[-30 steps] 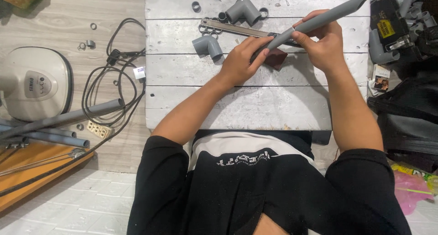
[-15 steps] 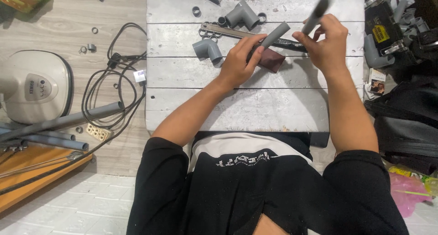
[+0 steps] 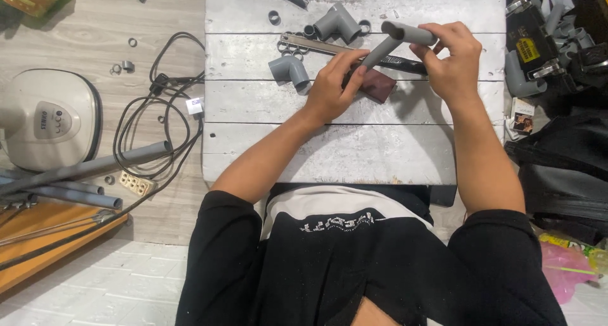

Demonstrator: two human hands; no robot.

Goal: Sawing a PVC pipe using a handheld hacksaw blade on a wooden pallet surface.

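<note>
My left hand [image 3: 330, 90] grips the lower end of a short grey pipe piece [image 3: 378, 52] that slants up to the right over the white plank table [image 3: 329, 142]. My right hand [image 3: 451, 58] pinches a second short grey pipe piece [image 3: 408, 32], held nearly level just above the first one's top end. A dark red block [image 3: 382, 85] lies on the table under both hands. A long metal pipe cutter [image 3: 316, 45] lies behind my left hand, partly hidden by the hands.
A grey elbow fitting [image 3: 289, 70], a tee fitting [image 3: 336, 23] and small rings [image 3: 273, 17] lie on the table's far part. Left on the floor are a white fan base [image 3: 44, 120], black cables [image 3: 158, 120], long grey pipes [image 3: 82, 171]. Tools [image 3: 538, 44] and a black bag [image 3: 563, 161] crowd the right.
The single long pipe held by both hands is now two short pieces, one in each hand. My right hand has turned its piece from upright to nearly level.
</note>
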